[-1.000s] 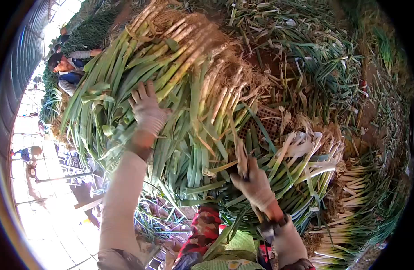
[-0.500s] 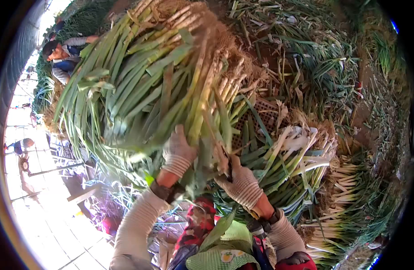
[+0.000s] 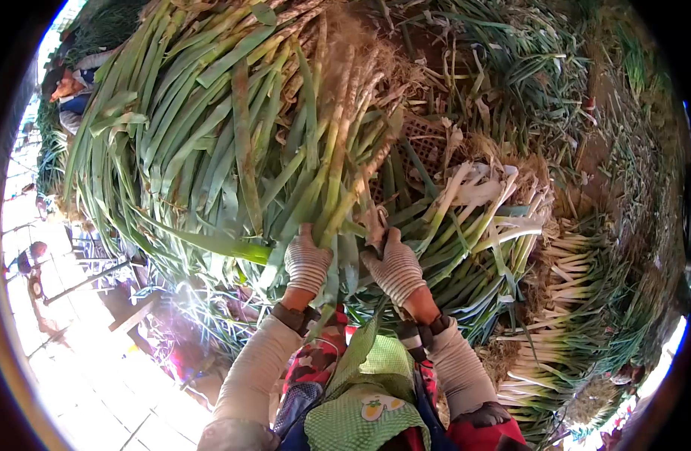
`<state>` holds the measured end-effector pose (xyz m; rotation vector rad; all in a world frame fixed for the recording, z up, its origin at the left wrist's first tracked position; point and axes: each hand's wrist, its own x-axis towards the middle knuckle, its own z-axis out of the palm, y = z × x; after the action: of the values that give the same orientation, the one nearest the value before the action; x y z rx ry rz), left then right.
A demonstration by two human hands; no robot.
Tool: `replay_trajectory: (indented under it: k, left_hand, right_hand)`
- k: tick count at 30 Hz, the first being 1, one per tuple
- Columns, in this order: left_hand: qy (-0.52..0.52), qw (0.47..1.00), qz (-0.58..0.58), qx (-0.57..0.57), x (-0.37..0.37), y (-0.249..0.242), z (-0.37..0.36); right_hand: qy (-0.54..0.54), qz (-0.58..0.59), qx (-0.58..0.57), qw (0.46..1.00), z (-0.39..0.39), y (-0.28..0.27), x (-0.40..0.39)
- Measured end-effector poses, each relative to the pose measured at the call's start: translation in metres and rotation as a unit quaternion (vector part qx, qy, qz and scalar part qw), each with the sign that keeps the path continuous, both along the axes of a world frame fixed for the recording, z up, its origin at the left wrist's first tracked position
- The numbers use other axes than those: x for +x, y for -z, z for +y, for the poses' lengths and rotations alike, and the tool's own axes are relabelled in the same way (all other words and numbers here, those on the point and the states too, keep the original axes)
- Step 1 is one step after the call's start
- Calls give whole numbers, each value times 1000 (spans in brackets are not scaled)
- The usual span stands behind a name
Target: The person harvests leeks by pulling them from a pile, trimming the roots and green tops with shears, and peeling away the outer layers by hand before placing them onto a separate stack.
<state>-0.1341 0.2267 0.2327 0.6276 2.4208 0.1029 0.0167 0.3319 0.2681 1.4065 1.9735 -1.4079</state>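
Note:
My left hand, in a pale ribbed glove, is closed round the green part of a few leeks, whose rooty ends point up and away. Close on its right, my right hand, gloved too, grips a tool with a dark handle; its tip lies by the leek stalks and its exact shape is hard to make out. A large heap of leeks fills the space ahead and to the left. Beside my right hand lies a smaller pile with white stems.
A brown perforated crate stands behind the smaller pile. Leeks lie in a row at the right, with leaf scraps beyond. Another person is at the far left, behind the heap.
The view has shifted, and the heap sits further left. My hands have come closer together. The leeks in my left hand show more clearly, their stalks slanting across toward the tool.

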Motion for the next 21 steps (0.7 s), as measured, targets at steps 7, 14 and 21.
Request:
replay_trajectory:
  k: [7, 14, 21]
  left_hand:
    - [14, 995, -93, -28, 50, 17, -5]
    - [-97, 964, -222, 109, 95, 84, -36]
    - [-65, 974, -212, 52, 92, 111, -33]
  right_hand:
    - [-59, -44, -124, 990, -56, -26, 57]
    - [3, -97, -76, 992, -28, 46, 55]
    - [9, -128, -138, 982, -62, 5, 103]
